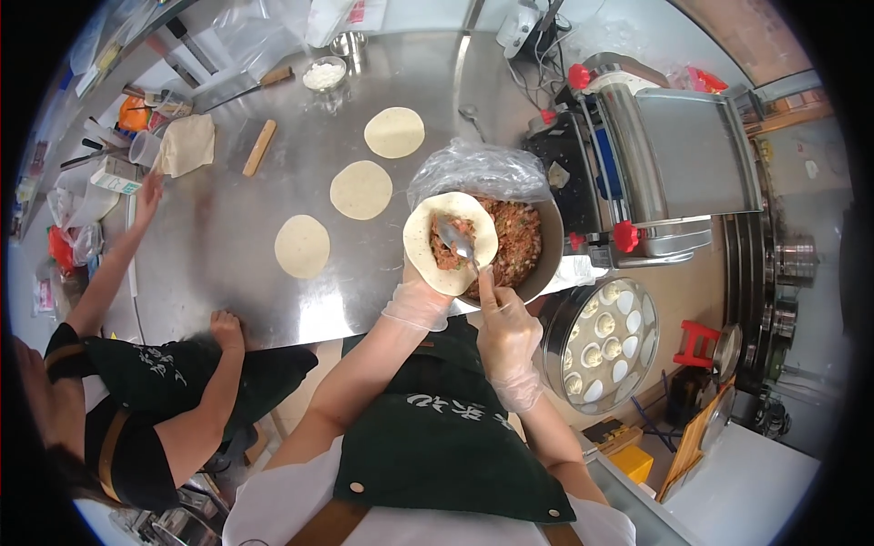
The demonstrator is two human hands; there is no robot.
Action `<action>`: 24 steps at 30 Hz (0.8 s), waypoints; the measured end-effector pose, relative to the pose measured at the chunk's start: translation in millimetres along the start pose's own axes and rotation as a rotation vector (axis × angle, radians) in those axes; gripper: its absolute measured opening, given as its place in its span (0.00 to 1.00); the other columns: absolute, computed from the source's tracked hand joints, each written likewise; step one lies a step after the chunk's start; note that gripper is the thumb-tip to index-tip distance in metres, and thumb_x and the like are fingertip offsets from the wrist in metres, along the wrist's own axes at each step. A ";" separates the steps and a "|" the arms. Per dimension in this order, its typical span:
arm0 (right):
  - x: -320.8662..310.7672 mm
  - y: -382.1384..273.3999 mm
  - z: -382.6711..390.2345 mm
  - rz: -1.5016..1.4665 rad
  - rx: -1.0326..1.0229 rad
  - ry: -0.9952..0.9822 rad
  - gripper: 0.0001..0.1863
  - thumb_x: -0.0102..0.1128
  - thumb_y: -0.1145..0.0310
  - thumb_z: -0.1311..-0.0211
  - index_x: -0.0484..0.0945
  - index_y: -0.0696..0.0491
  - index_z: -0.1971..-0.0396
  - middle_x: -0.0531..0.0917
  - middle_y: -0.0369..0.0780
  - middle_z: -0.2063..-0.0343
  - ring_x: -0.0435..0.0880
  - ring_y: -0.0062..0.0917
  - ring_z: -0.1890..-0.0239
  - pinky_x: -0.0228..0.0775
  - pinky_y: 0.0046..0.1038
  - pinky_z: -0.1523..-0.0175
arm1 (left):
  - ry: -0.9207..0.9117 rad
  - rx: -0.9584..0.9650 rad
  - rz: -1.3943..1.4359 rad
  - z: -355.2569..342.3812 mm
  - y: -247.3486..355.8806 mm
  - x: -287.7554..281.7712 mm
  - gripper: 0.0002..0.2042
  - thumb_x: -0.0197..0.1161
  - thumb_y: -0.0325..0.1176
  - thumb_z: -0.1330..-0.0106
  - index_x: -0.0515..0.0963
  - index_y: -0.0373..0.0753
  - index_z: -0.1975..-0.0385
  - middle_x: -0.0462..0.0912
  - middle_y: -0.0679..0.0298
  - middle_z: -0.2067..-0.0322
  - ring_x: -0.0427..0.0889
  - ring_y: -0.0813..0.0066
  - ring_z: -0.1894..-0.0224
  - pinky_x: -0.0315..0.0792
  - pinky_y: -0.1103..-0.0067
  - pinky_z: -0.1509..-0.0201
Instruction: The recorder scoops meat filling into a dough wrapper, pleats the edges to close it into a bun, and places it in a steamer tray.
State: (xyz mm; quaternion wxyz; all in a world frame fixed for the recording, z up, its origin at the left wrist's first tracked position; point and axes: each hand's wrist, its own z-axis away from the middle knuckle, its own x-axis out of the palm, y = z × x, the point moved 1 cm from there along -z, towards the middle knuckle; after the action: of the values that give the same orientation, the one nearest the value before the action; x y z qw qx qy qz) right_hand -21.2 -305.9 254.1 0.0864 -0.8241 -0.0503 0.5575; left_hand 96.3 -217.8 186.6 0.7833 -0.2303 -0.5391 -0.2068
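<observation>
A round dough wrapper [419, 232] rests on my left hand [424, 293], which wears a clear plastic glove and is mostly hidden beneath it. Minced meat filling [444, 258] lies in the wrapper's middle. My gloved right hand [507, 335] grips the handle of a metal spoon [453, 238], its bowl pressed on that filling. Both hands are over the left edge of a metal bowl [553, 244] of meat filling [515, 238]. Crumpled clear plastic [473, 171] covers the bowl's far side. Three flat dough rounds [361, 190] lie on the steel table to the left.
A dough-rolling machine [696, 155] stands right of the bowl. Lower right, a round steamer tray [605, 364] holds several buns. At left, a co-worker's hand [148, 196] is near a cloth [188, 146]. A wooden-handled scraper [259, 148] and small white-filled bowl [325, 75] sit farther back.
</observation>
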 end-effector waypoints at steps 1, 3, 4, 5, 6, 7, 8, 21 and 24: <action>-2.1 -3.4 -6.0 -0.033 0.004 -0.008 0.33 0.58 0.82 0.59 0.79 0.52 0.44 0.78 0.34 0.71 0.80 0.26 0.77 0.74 0.28 0.76 | -0.005 0.016 -0.030 -0.9 -0.1 -2.4 0.17 0.45 0.43 0.25 0.71 0.40 0.45 0.79 0.59 0.50 0.80 0.62 0.49 0.77 0.65 0.44; -0.8 -6.0 -15.1 -0.096 -0.010 -0.005 0.33 0.58 0.82 0.58 0.79 0.52 0.45 0.79 0.35 0.71 0.81 0.27 0.76 0.75 0.29 0.75 | 0.002 0.011 -0.082 0.8 -1.7 -6.8 0.18 0.44 0.43 0.25 0.71 0.40 0.44 0.78 0.59 0.48 0.79 0.63 0.48 0.76 0.65 0.43; -0.8 -6.3 -18.4 -0.161 -0.031 0.000 0.33 0.57 0.83 0.58 0.79 0.53 0.45 0.79 0.36 0.72 0.81 0.28 0.76 0.75 0.29 0.74 | 0.006 0.011 -0.133 0.6 -1.9 -5.7 0.18 0.43 0.42 0.24 0.70 0.40 0.43 0.77 0.59 0.47 0.79 0.63 0.46 0.76 0.65 0.42; -3.9 -5.7 -20.1 -0.161 -0.032 0.001 0.33 0.57 0.83 0.58 0.79 0.53 0.45 0.79 0.36 0.72 0.81 0.28 0.76 0.75 0.29 0.74 | -0.073 -0.037 -0.072 -1.6 -1.7 -5.6 0.19 0.43 0.42 0.24 0.70 0.40 0.42 0.77 0.58 0.47 0.78 0.62 0.45 0.76 0.64 0.42; -8.5 -3.3 -22.1 -0.241 0.021 -0.006 0.32 0.57 0.83 0.58 0.79 0.53 0.45 0.79 0.37 0.72 0.81 0.30 0.76 0.76 0.30 0.74 | -0.075 -0.037 -0.073 -2.5 -1.7 -5.2 0.19 0.43 0.42 0.24 0.70 0.40 0.42 0.77 0.58 0.47 0.78 0.62 0.45 0.76 0.64 0.42; -12.6 -0.7 -23.3 -0.320 0.073 -0.013 0.32 0.57 0.84 0.58 0.79 0.54 0.45 0.79 0.38 0.73 0.82 0.31 0.75 0.76 0.30 0.73 | -0.067 -0.030 -0.056 -2.5 -2.3 -2.8 0.19 0.43 0.43 0.24 0.70 0.40 0.42 0.78 0.57 0.47 0.78 0.62 0.45 0.76 0.64 0.42; -16.0 1.9 -23.5 -0.320 0.072 -0.012 0.32 0.57 0.84 0.58 0.79 0.54 0.45 0.79 0.38 0.73 0.82 0.31 0.75 0.76 0.30 0.73 | -0.060 -0.023 -0.039 -2.2 -2.5 -0.4 0.19 0.43 0.43 0.24 0.70 0.39 0.42 0.78 0.57 0.48 0.79 0.61 0.46 0.76 0.64 0.42; -18.6 -7.3 -21.5 -0.580 0.135 0.050 0.29 0.56 0.88 0.51 0.80 0.54 0.45 0.82 0.41 0.72 0.84 0.31 0.73 0.78 0.30 0.68 | 0.008 -0.034 -0.063 0.9 -3.2 2.1 0.17 0.47 0.44 0.26 0.72 0.41 0.46 0.79 0.60 0.49 0.80 0.62 0.48 0.77 0.64 0.43; -23.0 8.7 -13.8 -0.628 0.257 0.041 0.26 0.55 0.88 0.47 0.80 0.55 0.46 0.82 0.42 0.74 0.85 0.31 0.71 0.78 0.29 0.67 | -0.081 -0.044 -0.096 3.7 -1.1 12.2 0.18 0.47 0.44 0.26 0.72 0.39 0.45 0.79 0.58 0.49 0.79 0.60 0.47 0.77 0.64 0.43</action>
State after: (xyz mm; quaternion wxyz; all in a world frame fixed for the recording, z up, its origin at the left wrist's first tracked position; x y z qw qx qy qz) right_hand -17.1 -319.7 278.3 0.3581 -0.7619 -0.2291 0.4886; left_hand 97.0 -217.4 199.3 0.7447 -0.2295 -0.5761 -0.2467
